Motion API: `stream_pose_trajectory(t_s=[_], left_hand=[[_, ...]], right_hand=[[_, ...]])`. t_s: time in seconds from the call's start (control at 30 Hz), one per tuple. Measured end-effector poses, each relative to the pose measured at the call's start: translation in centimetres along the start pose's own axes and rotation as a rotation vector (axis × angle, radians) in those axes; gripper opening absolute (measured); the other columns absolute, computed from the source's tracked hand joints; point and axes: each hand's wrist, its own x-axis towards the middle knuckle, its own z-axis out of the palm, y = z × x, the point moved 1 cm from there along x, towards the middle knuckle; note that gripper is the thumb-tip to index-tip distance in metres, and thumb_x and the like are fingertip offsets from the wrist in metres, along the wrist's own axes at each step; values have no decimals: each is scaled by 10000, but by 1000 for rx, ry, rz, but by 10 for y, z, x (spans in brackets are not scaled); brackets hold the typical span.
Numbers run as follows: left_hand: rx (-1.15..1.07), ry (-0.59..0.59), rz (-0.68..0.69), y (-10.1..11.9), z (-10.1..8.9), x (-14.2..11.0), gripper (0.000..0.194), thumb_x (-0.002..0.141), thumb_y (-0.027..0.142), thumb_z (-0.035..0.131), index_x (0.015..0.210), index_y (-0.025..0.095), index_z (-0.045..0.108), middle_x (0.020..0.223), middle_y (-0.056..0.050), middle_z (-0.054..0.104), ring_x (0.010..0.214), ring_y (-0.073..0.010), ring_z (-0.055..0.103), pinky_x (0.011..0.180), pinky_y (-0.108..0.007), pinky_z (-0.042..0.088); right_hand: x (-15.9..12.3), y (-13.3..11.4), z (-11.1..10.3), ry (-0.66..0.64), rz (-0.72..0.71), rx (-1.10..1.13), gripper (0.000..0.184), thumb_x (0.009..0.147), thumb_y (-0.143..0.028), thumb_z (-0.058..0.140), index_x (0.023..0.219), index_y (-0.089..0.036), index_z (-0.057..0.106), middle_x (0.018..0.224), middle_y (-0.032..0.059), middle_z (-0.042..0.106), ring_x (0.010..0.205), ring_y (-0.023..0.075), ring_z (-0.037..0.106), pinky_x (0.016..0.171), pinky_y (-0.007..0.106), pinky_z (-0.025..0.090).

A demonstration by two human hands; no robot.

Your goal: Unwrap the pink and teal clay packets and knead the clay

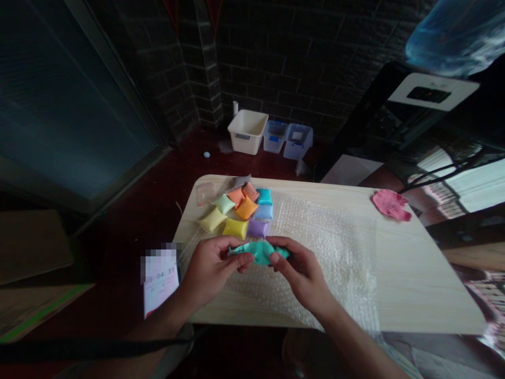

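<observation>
Between my two hands, above the near part of the table, is a teal-green packet of soft modelling clay (260,252). My left hand (215,263) pinches its left end between thumb and fingers. On the other end, my right hand (300,266) is closed with its thumb on top. Just beyond lie several small clay packets, among them a yellow packet (235,228), a purple packet (258,228), an orange packet (246,208) and a turquoise packet (264,196). A sheet of bubble wrap (327,247) lies under and right of my hands.
A pink crumpled piece (391,205) sits at the table's far right. Left of the table edge is a lit phone (161,284) showing a timer. Beyond, on the floor, stand a white basket (246,131) and two clear bins (298,141). A water dispenser (432,92) rises at right.
</observation>
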Motion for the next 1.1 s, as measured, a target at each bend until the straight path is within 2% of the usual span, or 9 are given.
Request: stream_pose_trajectory(t_s=[0.1, 0.23, 0.43, 0.63, 0.77, 0.83, 0.93, 1.0, 1.1], left_hand=[[-95, 7, -57, 1, 2, 0, 210, 742, 274, 876, 704, 155, 707, 574, 24, 679, 523, -105, 611, 514, -183, 469], [-223, 53, -79, 0, 3, 2, 285, 676, 255, 921, 867, 156, 733, 632, 24, 713, 550, -108, 631, 539, -188, 492], [-207, 40, -95, -3, 0, 2, 221, 780, 316, 846, 775, 150, 701, 631, 8, 703, 563, -108, 626, 553, -202, 495], [-107, -123, -233, 0, -9, 5, 275, 808, 376, 793, 717, 143, 679, 594, -2, 668, 505, -113, 587, 504, -224, 465], [-68, -125, -148, 4, -7, 4, 310, 862, 403, 734, 703, 156, 638, 619, 6, 640, 553, -112, 574, 540, -223, 447], [-69, -66, -67, 4, -2, 3, 299, 903, 416, 690, 754, 162, 643, 672, 3, 641, 642, -128, 601, 610, -232, 475], [-118, -26, -23, 1, 6, 2, 318, 957, 459, 621, 815, 174, 630, 718, 6, 625, 697, -143, 612, 658, -248, 494], [-163, -54, -23, -1, 9, 2, 302, 929, 460, 670, 833, 177, 623, 736, 11, 615, 708, -144, 605, 662, -248, 491], [-192, -118, -36, -1, 9, 2, 260, 864, 403, 759, 863, 166, 651, 811, -8, 648, 788, -161, 621, 725, -261, 502]], right_hand=[[0, 1, 2, -43, 45, 11, 343, 860, -383, 812, 1158, -232, 735, 989, 58, 733, 808, 183, 630, 719, 321, 509], [2, 0, 4, -1, 60, 95, 280, 835, -369, 834, 1057, -225, 744, 936, 39, 713, 783, 170, 600, 699, 306, 485], [4, -1, 5, 52, 60, 180, 248, 823, -342, 845, 997, -230, 708, 876, 3, 650, 737, 145, 556, 664, 277, 451], [3, -4, 4, 72, 30, 106, 238, 813, -335, 844, 950, -216, 691, 821, -1, 627, 696, 142, 505, 619, 271, 403], [2, -3, 4, 65, 56, 151, 233, 817, -334, 844, 939, -213, 686, 821, -8, 622, 711, 137, 518, 638, 264, 413], [2, -2, 6, 11, 97, 201, 236, 828, -339, 838, 966, -214, 692, 845, -3, 641, 742, 141, 552, 657, 260, 432], [2, -2, 10, -173, 181, 229, 247, 840, -361, 830, 977, -187, 723, 868, 31, 688, 782, 161, 610, 698, 279, 475], [2, -2, 13, -243, 205, 239, 252, 852, -386, 817, 946, -164, 741, 849, 48, 704, 767, 170, 635, 712, 299, 503], [2, -1, 15, -251, 200, 277, 294, 886, -438, 775, 940, -149, 749, 790, 46, 699, 680, 158, 636, 655, 292, 518]])
